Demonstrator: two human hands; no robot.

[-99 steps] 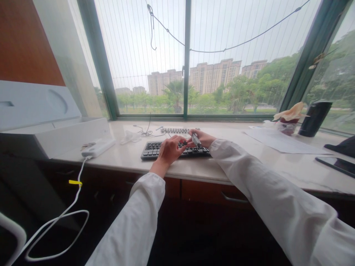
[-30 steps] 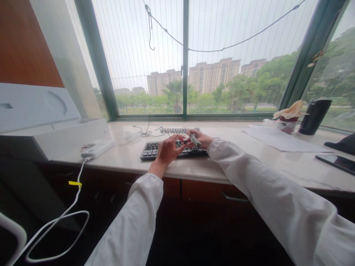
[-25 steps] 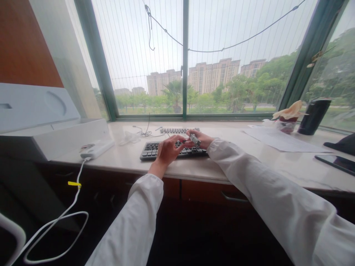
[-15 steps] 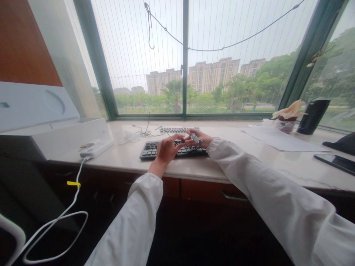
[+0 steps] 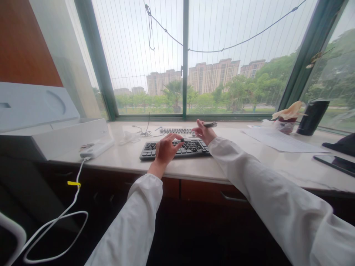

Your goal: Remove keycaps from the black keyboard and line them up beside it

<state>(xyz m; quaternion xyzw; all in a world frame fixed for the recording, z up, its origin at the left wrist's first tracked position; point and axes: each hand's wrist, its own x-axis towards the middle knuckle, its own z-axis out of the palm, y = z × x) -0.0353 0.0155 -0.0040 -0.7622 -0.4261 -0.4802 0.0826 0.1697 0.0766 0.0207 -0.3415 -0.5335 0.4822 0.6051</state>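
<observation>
My left hand (image 5: 166, 147) is over the left half of a black keyboard (image 5: 194, 147), thumb and forefinger pinching a small black keycap (image 5: 182, 140). Parts of the keyboard show bare key positions; its left middle is hidden behind this hand. Above the keyboard's right end is my right hand (image 5: 205, 133), raised off the keys. A slim dark tool (image 5: 210, 125) with a metallic shine lies in its grip and points to the right; its exact kind is too small to tell. Behind the keyboard lie rows of small keycaps (image 5: 174, 130), partly hidden by the right hand.
A thin dark cable (image 5: 145, 132) and a crumpled clear bag (image 5: 129, 136) lie left of the keyboard. Farther left are a white power strip (image 5: 95, 149) and an open white box (image 5: 74, 133). Paper sheets (image 5: 280, 138), a black bottle (image 5: 313, 116) and a phone (image 5: 335, 162) lie right.
My right hand has moved away from the left fingers, rightward and up, with the tool turned to point right. My left hand keeps the keycap almost in the same place.
</observation>
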